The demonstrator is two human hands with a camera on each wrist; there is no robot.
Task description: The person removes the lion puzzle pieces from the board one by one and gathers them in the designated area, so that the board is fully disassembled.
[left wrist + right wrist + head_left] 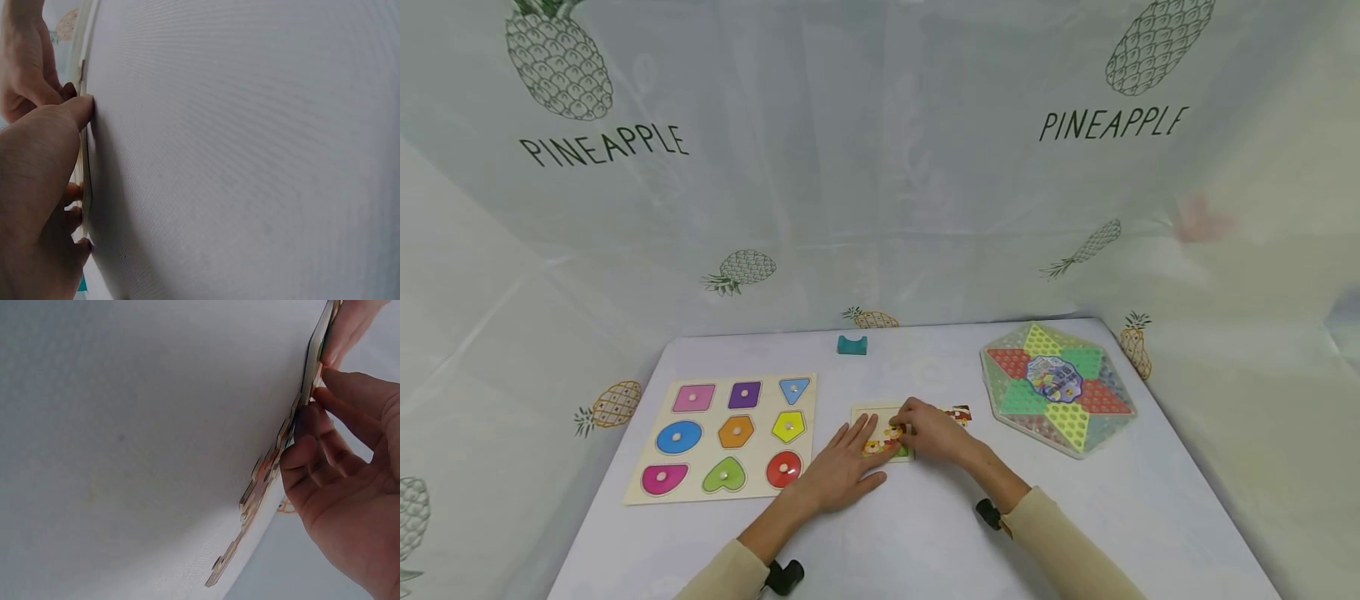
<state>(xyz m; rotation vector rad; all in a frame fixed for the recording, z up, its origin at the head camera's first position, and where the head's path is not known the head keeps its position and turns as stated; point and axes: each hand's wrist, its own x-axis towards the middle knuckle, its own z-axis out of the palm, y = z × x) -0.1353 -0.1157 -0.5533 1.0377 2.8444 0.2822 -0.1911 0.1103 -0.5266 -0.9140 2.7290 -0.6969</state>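
A small wooden jigsaw board point(886, 412) lies at the middle of the table, with colourful pieces in its lower part. My left hand point(841, 472) rests across the board's left and front side, fingers extended and spread. In the left wrist view, that hand's thumb point(81, 111) lies at the board's near edge. Over the board's right side, my right hand point(934, 432) pinches a small jigsaw piece point(317, 380) between thumb and index finger at the board's surface; its picture is mostly hidden. Loose jigsaw pieces point(959, 413) lie just right of the board, partly behind the right hand.
On the left is a wooden shape board point(694, 493) with several coloured knobbed shapes. A hexagonal star-patterned game board point(1054, 417) sits at the right. A teal curved block point(852, 345) stands near the back edge. Pineapple-print sheeting point(880, 208) hangs behind the table.
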